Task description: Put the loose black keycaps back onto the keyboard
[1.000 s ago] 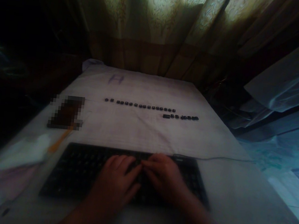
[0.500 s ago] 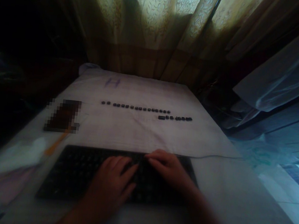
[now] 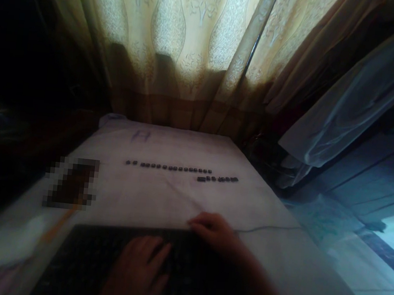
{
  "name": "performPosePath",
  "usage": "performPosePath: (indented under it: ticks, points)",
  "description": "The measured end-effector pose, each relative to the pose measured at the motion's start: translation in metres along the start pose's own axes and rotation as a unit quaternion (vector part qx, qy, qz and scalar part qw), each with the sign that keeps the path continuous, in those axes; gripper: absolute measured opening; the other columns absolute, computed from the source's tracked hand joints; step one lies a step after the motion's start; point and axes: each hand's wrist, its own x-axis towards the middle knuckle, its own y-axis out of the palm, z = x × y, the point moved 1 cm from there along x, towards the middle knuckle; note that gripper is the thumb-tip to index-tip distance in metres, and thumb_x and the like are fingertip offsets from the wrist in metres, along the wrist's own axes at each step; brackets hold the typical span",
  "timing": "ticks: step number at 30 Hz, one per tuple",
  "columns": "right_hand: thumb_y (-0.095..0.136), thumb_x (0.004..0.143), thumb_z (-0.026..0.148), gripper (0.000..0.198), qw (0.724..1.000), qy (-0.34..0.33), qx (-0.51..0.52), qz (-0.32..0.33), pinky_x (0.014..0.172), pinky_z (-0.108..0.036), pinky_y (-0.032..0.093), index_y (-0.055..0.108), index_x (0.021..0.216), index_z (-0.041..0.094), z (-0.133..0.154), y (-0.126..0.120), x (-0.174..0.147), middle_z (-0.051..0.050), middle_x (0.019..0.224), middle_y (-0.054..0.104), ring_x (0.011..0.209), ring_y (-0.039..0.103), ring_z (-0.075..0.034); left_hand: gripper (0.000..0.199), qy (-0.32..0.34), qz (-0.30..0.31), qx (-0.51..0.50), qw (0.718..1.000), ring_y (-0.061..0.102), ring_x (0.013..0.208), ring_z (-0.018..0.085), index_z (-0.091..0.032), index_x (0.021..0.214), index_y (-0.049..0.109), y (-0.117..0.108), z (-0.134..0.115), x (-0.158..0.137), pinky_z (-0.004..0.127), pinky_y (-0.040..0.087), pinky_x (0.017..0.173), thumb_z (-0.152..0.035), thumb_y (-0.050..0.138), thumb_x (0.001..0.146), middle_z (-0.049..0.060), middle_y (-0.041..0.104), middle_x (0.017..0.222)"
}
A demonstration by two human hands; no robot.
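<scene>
A black keyboard [image 3: 84, 248] lies across the near part of the white-covered table, dark and blurred. My left hand [image 3: 140, 263] rests on its middle with the fingers apart. Over the keyboard's far edge is my right hand [image 3: 211, 231], thumb and fingers pressed together; whatever they pinch, if anything, is too small to make out. Farther back, small black keycaps form a long row [image 3: 170, 167], and a shorter row of keycaps [image 3: 218, 179] sits nearer and to the right.
A pixelated dark object [image 3: 73, 184] lies at the left, with an orange stick-like item [image 3: 58, 224] beside it. Crumpled white cloth or plastic [image 3: 7, 240] is at the near left. A cable [image 3: 269, 229] runs right from the keyboard. Curtains [image 3: 191, 72] hang behind the table.
The view has tilted up, so the table sits lower in the picture. My right hand has lifted from the keys to the keyboard's far edge. My left hand stays on the keyboard.
</scene>
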Motion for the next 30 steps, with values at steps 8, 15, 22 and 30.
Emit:
performPosePath:
  ticks: [8, 15, 22, 30]
  points:
    - [0.052, 0.092, 0.022, 0.026, 0.929, 0.073, -0.348, -0.101, 0.084, -0.032, 0.051, 0.076, 0.102, 0.021, -0.036, -0.046, 0.054, -0.008, 0.104, 0.075, 0.096, 0.069, -0.022, 0.045, 0.013, -0.004, -0.001, 1.000, 0.063, 0.102, 0.025, -0.024, 0.127, 0.059, 0.000, 0.003, 0.000, 0.039, 0.052, 0.087, -0.022, 0.058, 0.082, 0.007, 0.067, 0.116]
    - [0.052, 0.091, 0.019, 0.034, 0.890, 0.070, -0.436, -0.114, 0.087, -0.032, 0.046, 0.068, 0.120, 0.023, -0.040, -0.048, 0.086, -0.012, 0.116, 0.067, 0.108, 0.060, -0.024, 0.046, 0.018, 0.000, 0.012, 1.000, 0.063, 0.102, 0.026, -0.022, 0.126, 0.059, 0.001, 0.003, -0.001, 0.039, 0.054, 0.085, -0.021, 0.057, 0.080, 0.008, 0.068, 0.116]
    - [0.046, 0.093, 0.018, 0.033, 0.868, 0.063, -0.485, -0.084, 0.085, -0.033, 0.044, 0.070, 0.115, 0.021, -0.036, -0.046, 0.106, -0.014, 0.115, 0.064, 0.107, 0.056, -0.026, 0.044, -0.012, 0.013, -0.030, 0.999, 0.062, 0.103, 0.027, -0.022, 0.126, 0.059, -0.004, -0.002, 0.003, 0.044, 0.052, 0.088, -0.018, 0.055, 0.083, 0.009, 0.066, 0.118]
    - [0.046, 0.095, 0.020, 0.030, 0.855, 0.064, -0.510, -0.062, 0.082, -0.033, 0.042, 0.072, 0.109, 0.018, -0.036, -0.048, 0.116, -0.016, 0.115, 0.064, 0.105, 0.055, -0.026, 0.040, -0.022, 0.029, -0.037, 0.999, 0.060, 0.106, 0.029, -0.021, 0.126, 0.060, -0.002, -0.003, 0.001, 0.047, 0.051, 0.089, -0.021, 0.054, 0.086, 0.010, 0.065, 0.120]
